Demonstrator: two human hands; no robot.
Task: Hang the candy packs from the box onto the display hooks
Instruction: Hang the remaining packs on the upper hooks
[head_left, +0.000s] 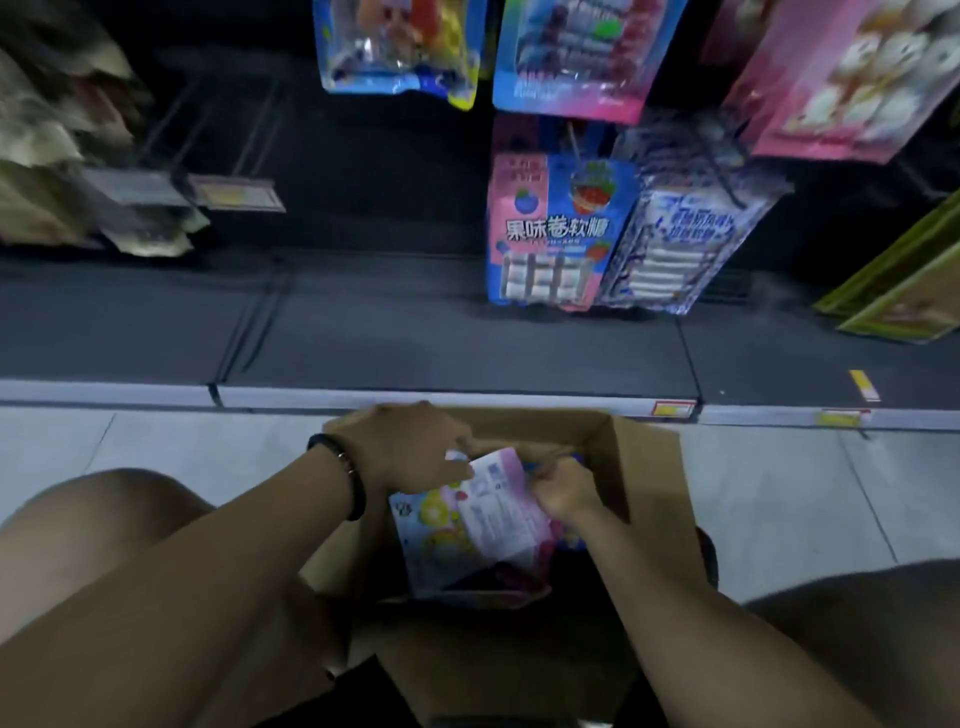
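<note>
An open cardboard box (649, 483) stands on the floor between my knees. Inside it lie candy packs; the top one (506, 512) is pink and white, back side up, over a blue pack with fruit pictures (423, 525). My left hand (410, 447) grips the pink pack's upper left edge. My right hand (563, 491) pinches its right edge. Both hands are inside the box. On the display above, a blue and pink candy pack (558, 234) hangs from a hook, next to a white and blue one (685, 234).
A dark bottom shelf (415, 338) with price tags on its front rail runs across ahead of the box. More packs hang higher up (571, 57). Empty wire hooks with label holders (234, 192) stick out at the left. Yellow-green packs (904, 280) at the right. Tiled floor around.
</note>
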